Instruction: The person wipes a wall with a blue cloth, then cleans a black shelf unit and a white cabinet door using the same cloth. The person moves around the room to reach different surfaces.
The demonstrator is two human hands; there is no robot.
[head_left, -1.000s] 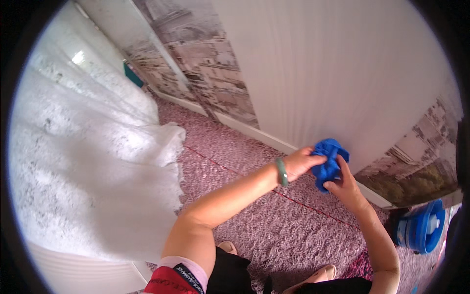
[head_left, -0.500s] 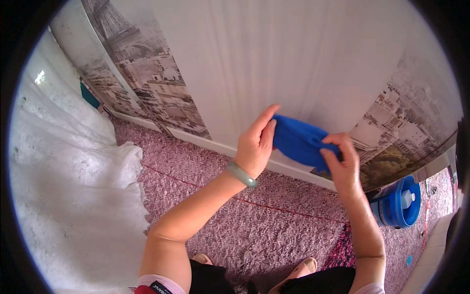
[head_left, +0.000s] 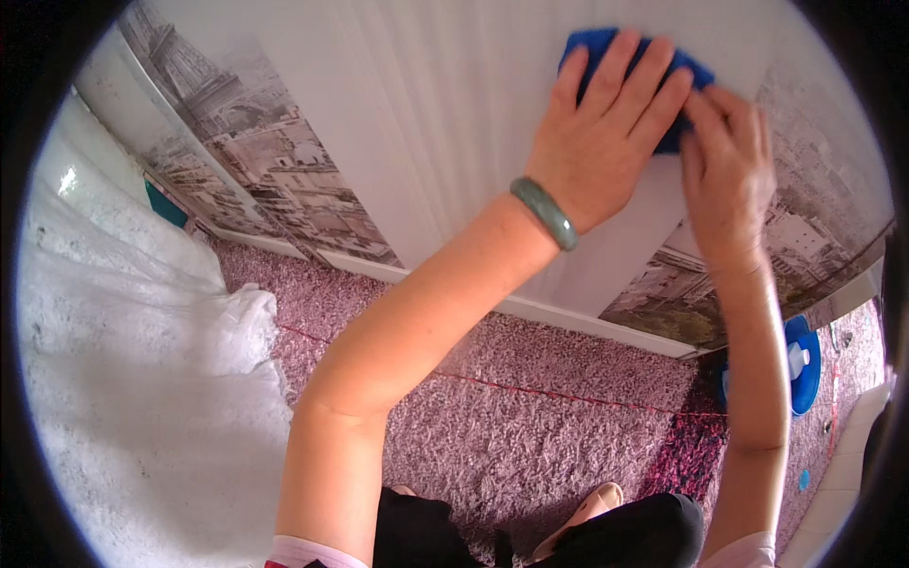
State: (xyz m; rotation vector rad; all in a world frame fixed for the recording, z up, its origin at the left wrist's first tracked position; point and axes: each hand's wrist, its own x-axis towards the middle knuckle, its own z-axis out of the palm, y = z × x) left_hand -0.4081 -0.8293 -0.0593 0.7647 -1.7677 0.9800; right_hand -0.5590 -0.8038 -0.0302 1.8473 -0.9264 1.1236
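A folded blue cloth (head_left: pixel 703 74) lies against a smooth white panel (head_left: pixel 445 123), high and right of the middle. My left hand (head_left: pixel 597 142) presses on it from the front, its fingers spread and stretched over the cloth, a green bangle (head_left: pixel 544 214) round the wrist. At the cloth's right edge my right hand (head_left: pixel 734 166) has its fingers bent and closed on the fabric, slightly smeared by motion. Part of the cloth is hidden under both hands.
Printed city-scene strips (head_left: pixel 294 151) flank the white panel. White fabric (head_left: pixel 142 379) hangs at the left. Behind my right forearm a blue bucket (head_left: pixel 807 379) with a white bottle (head_left: pixel 797 360) stands on the pink shaggy carpet (head_left: pixel 530 426), where a red line (head_left: pixel 530 386) runs across.
Both hands have moved up and slightly right with the cloth. Before, they held it between them in front of the panel; now the left hand lies spread over it against the panel.
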